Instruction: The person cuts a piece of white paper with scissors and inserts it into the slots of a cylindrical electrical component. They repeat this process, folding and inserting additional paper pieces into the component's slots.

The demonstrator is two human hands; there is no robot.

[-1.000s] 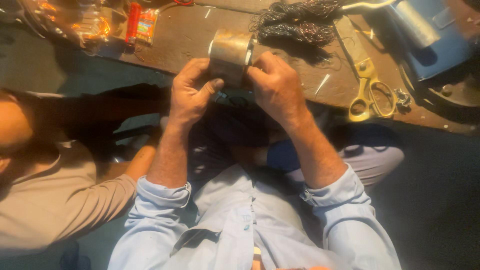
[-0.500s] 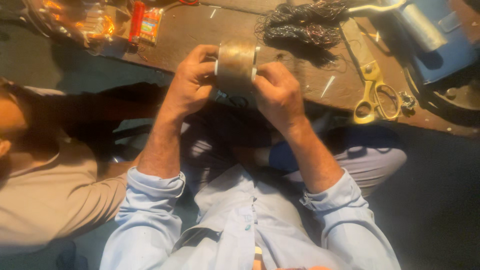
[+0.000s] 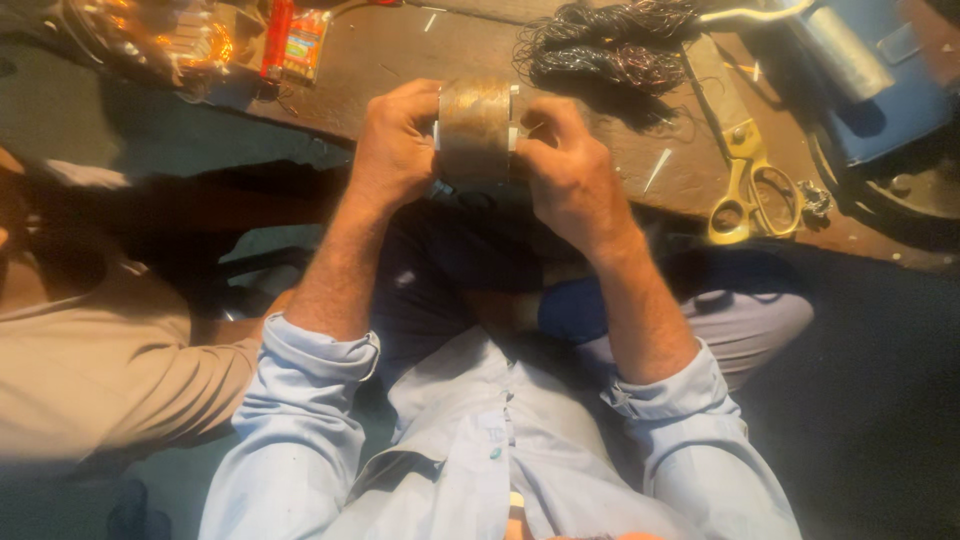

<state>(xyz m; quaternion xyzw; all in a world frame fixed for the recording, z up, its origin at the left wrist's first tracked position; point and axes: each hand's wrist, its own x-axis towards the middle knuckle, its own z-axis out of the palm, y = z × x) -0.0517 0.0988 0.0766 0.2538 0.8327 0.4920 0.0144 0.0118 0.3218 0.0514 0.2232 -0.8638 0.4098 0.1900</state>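
Note:
Both my hands hold a short metal cylinder [image 3: 473,128] with a dull brass-grey side, lying sideways above my lap at the edge of the brown workbench [image 3: 400,60]. My left hand [image 3: 395,150] grips its left end and my right hand [image 3: 565,170] grips its right end, fingers curled around the rim. White strips stick out at both ends of the cylinder. My light blue sleeves are rolled to the forearm.
A tangle of dark wire [image 3: 605,45] lies on the bench behind the cylinder. Yellow-handled scissors [image 3: 745,165] rest at the right, next to a blue machine [image 3: 870,70]. A red packet [image 3: 295,40] and shiny coils [image 3: 150,35] sit at the back left. Another person in beige [image 3: 90,340] sits at my left.
Both hands have lifted the cylinder slightly away from me toward the bench, and turned it so its curved side faces up.

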